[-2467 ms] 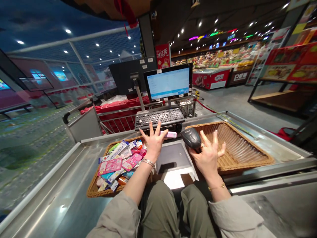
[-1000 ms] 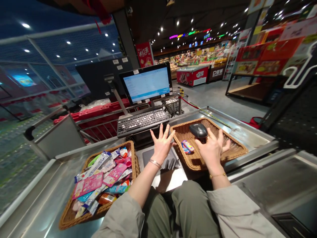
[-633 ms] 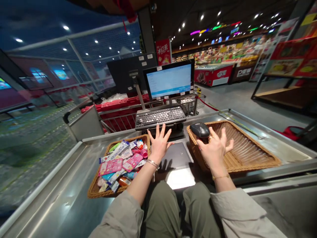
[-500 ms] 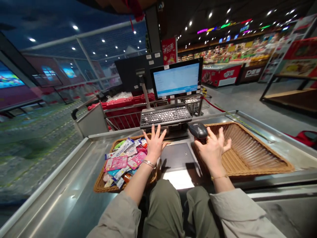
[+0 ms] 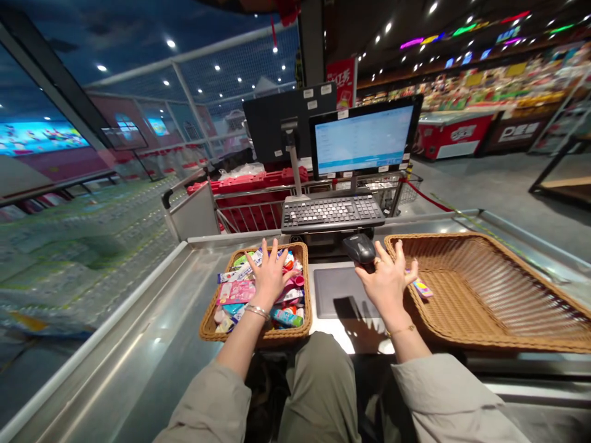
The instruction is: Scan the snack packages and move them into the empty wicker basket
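My left hand point(image 5: 268, 280) is spread above the wicker basket of small packets point(image 5: 209, 332); its fingers are apart and grip nothing visible. Under and around it lie several colourful wrapped items, including a pink packet point(image 5: 235, 293) and a blue-green tube point(image 5: 287, 317). A black barcode scanner point(image 5: 359, 247) sits between the thumb and index finger of my right hand point(image 5: 386, 278); the palm hides its handle, and the other fingers stick out loosely. Beside those fingers, a small yellow and purple packet point(image 5: 422, 288) shows against the inside of the right wicker basket point(image 5: 466, 295).
Between the baskets lies a grey pad point(image 5: 327, 292) on the metal counter point(image 5: 161, 344). A black keyboard point(image 5: 332, 212) and a lit monitor point(image 5: 364, 138) stand behind it. Farther back are a shopping cart point(image 5: 249, 212) and a red freezer point(image 5: 455, 135).
The scanner has shifted left over the pad together with my right hand. The yellow and purple packet now shows in the right basket. My left hand has moved slightly left, and the view has turned left.
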The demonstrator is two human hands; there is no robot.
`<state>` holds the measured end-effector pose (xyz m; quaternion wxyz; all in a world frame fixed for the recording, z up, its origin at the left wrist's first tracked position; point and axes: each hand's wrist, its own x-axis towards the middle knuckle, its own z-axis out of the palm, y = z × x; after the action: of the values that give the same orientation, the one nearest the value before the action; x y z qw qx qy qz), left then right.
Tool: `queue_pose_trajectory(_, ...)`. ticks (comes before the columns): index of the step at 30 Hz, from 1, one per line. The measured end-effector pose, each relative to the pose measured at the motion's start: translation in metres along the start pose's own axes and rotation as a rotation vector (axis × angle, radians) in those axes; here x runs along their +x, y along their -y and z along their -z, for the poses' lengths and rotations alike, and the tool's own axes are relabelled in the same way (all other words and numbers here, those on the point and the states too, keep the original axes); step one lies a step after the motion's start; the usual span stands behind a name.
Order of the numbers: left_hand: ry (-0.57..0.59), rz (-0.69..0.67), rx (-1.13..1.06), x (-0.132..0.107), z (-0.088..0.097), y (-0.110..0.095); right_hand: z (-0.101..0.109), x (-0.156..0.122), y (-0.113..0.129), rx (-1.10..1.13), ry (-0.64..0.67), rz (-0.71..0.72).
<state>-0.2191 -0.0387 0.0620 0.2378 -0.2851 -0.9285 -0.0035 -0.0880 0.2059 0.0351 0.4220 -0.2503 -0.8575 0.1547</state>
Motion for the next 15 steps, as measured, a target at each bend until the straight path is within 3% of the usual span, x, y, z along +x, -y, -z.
queue_pose_trajectory(8,0.125,-0.002,-0.024,-0.013,-0.007,-0.017,-0.009,-0.008,-0.001,-0.012,0.029,0.019)
queue_pose_trajectory(15,0.187,0.04,-0.054,-0.005,-0.008,-0.011,-0.009,-0.008,-0.002,0.006,0.031,0.017)
